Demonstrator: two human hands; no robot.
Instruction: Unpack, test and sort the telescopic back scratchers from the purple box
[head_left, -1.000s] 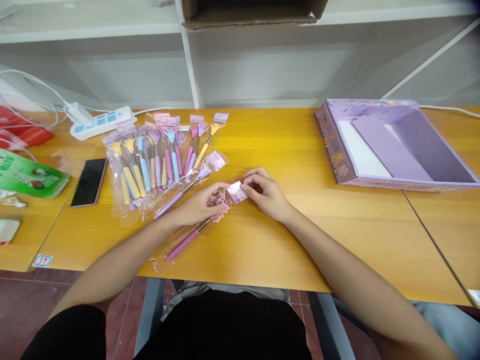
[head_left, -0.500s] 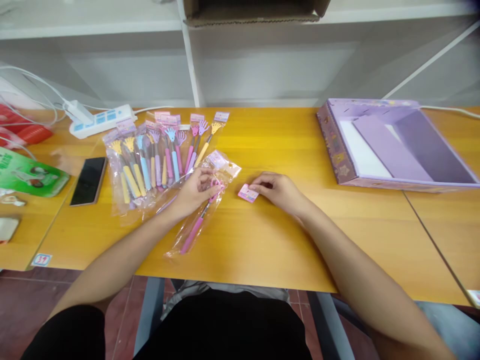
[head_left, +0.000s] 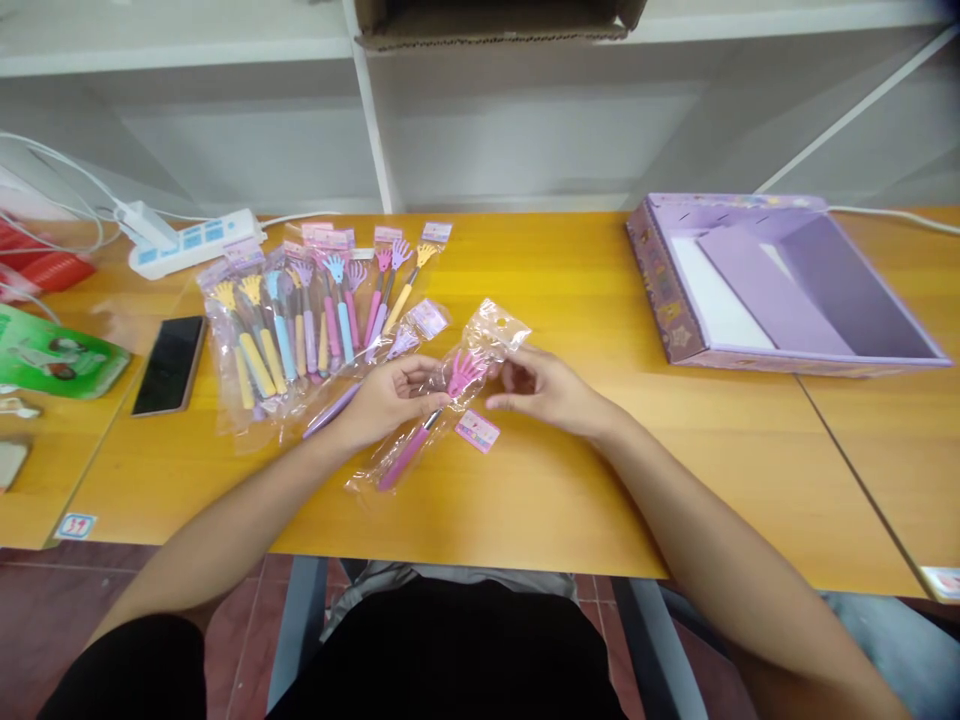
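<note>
While both hands work at mid-desk, the surface is a yellow wood-grain desk (head_left: 570, 500) against white shelving (head_left: 375, 110), red tile floor below. Far left: green packet (head_left: 56, 355), red item behind it, white power strip (head_left: 196, 243) with cables. Black phone (head_left: 169, 364) lies flat, screen up, just left of the pile of bagged scratchers (head_left: 300, 320), which are fanned out, heads toward the shelving. Left hand (head_left: 390, 400) grips a pink scratcher (head_left: 431, 420) in its clear bag (head_left: 487, 335), handle pointing toward the desk's near edge, bag lifted off the desk at the head end. One purple bagged scratcher (head_left: 337, 405) lies partly under that hand. Small pink label card (head_left: 477, 430) flat on the desk, between the hands, touching neither. Right hand (head_left: 547, 390) is loosely spread, fingers at the bag's top edge; actual pinch unclear. Far right: open purple box (head_left: 660, 275), well apart. Cardboard box (head_left: 487, 20) on the shelf above.
</note>
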